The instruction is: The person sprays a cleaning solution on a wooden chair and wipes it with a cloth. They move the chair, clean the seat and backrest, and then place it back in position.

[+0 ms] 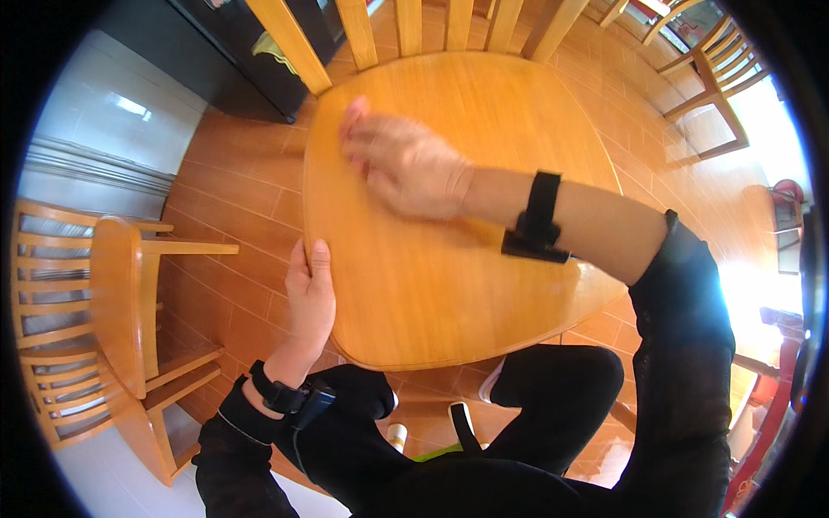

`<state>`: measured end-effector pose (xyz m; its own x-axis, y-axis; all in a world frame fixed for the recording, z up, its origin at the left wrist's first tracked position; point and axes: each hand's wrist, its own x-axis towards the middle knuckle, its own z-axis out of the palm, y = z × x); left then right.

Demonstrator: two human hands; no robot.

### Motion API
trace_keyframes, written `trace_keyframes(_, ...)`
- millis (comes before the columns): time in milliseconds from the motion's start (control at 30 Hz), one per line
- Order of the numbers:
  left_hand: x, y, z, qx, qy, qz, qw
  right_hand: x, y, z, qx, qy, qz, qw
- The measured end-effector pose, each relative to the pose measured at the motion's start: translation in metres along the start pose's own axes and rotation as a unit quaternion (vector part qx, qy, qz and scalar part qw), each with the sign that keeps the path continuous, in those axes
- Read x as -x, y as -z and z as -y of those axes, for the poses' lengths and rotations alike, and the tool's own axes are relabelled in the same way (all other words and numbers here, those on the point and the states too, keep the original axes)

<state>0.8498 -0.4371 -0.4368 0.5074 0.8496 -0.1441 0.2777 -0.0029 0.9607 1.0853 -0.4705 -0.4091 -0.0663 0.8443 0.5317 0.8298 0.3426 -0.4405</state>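
A wooden chair seat [453, 291] lies before me, its slatted backrest [408, 32] at the far side. My left hand [311, 285] grips the left edge of the seat, the thumb on top. Blurred, my right hand [401, 162] is over the far left part of the seat, palm down with the fingers bent. Its palm side is hidden, so I cannot tell whether it holds anything or touches the wood. Both wrists bear black straps with small devices.
More wooden chairs [116, 304] stand at the left, and another wooden chair [706, 84] at the upper right. A black cabinet [252, 71] with a yellowish cloth [275, 52] is at the upper left. My knees are close to the near edge of the seat.
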Motion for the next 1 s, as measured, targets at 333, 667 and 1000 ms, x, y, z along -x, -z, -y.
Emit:
trace_keyframes(333,0.009,0.000,-0.003,-0.038,-0.024,-0.045,0.998,-0.009,0.038,-0.043,0.136,-0.083,0.155,0.975)
trace_keyframes(667,0.018,0.013,0.000,-0.131,-0.023,-0.068,0.989,-0.073,-0.038,-0.041,-0.039,-0.280,0.110,0.953)
trace_keyframes(1000,0.013,0.018,0.013,-0.119,-0.039,-0.086,0.988,0.027,0.063,-0.101,0.149,-0.294,0.030,0.944)
